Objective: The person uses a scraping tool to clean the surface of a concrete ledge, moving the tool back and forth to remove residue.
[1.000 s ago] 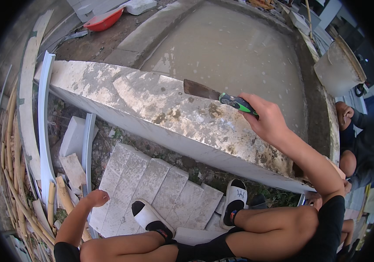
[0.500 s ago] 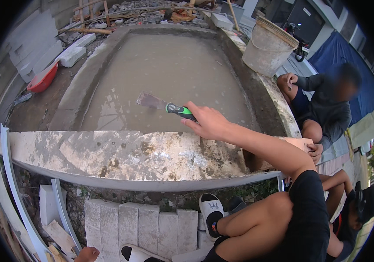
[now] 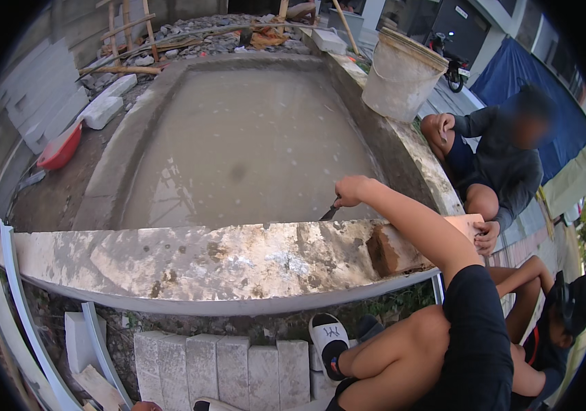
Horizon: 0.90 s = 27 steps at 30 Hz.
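My right hand [image 3: 352, 192] curls round one scraper [image 3: 330, 212], which slants down-left at the near edge of one basin [image 3: 125, 144] holding murky water [image 3: 252, 144]. My left hand [image 3: 146, 406] barely shows; I can't tell its state. One bucket [image 3: 402, 75] stands on the basin's rim; one red tub [image 3: 61, 147] sits left.

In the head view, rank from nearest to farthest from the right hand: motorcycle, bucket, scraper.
1. Scraper: held in the right hand.
2. Bucket: farther out, on the right.
3. Motorcycle: upper right, beyond the bucket.
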{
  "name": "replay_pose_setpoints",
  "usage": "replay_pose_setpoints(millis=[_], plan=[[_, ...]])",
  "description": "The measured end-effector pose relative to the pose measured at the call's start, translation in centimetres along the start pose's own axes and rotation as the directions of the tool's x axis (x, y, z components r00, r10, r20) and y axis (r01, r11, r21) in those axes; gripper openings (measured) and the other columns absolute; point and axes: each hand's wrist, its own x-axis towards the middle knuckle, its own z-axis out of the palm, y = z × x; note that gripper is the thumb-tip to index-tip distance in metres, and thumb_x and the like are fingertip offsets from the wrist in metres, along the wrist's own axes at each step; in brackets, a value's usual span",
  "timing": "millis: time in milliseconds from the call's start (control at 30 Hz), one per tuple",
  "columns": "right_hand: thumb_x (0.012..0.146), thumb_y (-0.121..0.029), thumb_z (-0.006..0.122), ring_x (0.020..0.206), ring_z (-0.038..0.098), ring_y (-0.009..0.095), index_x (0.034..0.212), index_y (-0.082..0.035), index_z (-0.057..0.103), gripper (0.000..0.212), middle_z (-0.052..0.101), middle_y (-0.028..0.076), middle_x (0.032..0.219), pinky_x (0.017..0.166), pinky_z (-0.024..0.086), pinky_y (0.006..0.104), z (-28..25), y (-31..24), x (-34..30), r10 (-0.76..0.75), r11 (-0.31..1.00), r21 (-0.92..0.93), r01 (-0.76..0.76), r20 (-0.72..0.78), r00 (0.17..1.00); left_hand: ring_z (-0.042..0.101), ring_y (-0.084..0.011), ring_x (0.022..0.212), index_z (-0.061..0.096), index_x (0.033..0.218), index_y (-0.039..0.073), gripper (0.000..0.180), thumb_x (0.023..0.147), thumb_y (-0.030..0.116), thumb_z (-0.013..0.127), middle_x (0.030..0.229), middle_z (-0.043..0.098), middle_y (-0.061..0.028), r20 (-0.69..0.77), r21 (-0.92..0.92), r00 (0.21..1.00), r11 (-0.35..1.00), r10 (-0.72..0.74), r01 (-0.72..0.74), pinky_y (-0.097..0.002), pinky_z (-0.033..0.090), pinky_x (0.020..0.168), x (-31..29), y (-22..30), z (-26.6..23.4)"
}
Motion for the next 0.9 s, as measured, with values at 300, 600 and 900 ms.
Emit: replay_pose_setpoints(millis=[300, 600, 900], plan=[[0.091, -0.046, 0.067, 0.104, 0.069, 0.034, 0.108, -0.010, 0.074, 0.040, 0.074, 0.011, 0.106, 0.087, 0.055, 0.0470, -0.4, 0.4, 0.2, -0.030, 0.995, 0.084, 0.046, -0.179, 0.983, 0.072, -0.0261, 0.098, 0.077, 0.109, 0.017, 0.028, 0.095, 0.032, 0.057, 0.099, 0.077, -0.0070, -0.009, 0.019, 1.000, 1.000, -0.008, 0.008, -0.0353, 0.055, 0.091, 0.5, 1.1, -1.0], [0.095, -0.041, 0.064, 0.100, 0.069, 0.037, 0.109, -0.008, 0.072, 0.038, 0.072, 0.017, 0.103, 0.084, 0.056, 0.0484, -3.4, -1.3, -3.5, -0.091, 0.996, -0.023, 0.088, -0.232, 0.969, 0.073, -0.0261, 0.095, 0.077, 0.108, 0.017, 0.027, 0.095, 0.027, 0.056, 0.097, 0.077, -0.0077, -0.006, -0.008, 1.000, 1.000, 0.015, -0.015, -0.0358, 0.057, 0.088, 0.6, 2.8, -1.1], [0.097, -0.036, 0.064, 0.064, 0.067, 0.028, 0.104, -0.002, 0.073, 0.036, 0.066, 0.015, 0.069, 0.062, 0.051, 0.0401, -8.1, -6.1, -13.1, 0.058, 0.871, 0.413, 0.266, -0.624, 0.779, 0.072, -0.0293, 0.095, 0.078, 0.104, 0.016, 0.023, 0.092, 0.024, 0.059, 0.096, 0.076, -0.0115, -0.061, 0.022, 0.998, 0.999, 0.035, -0.033, -0.0375, 0.057, 0.088, 0.0, 2.5, -0.3]])
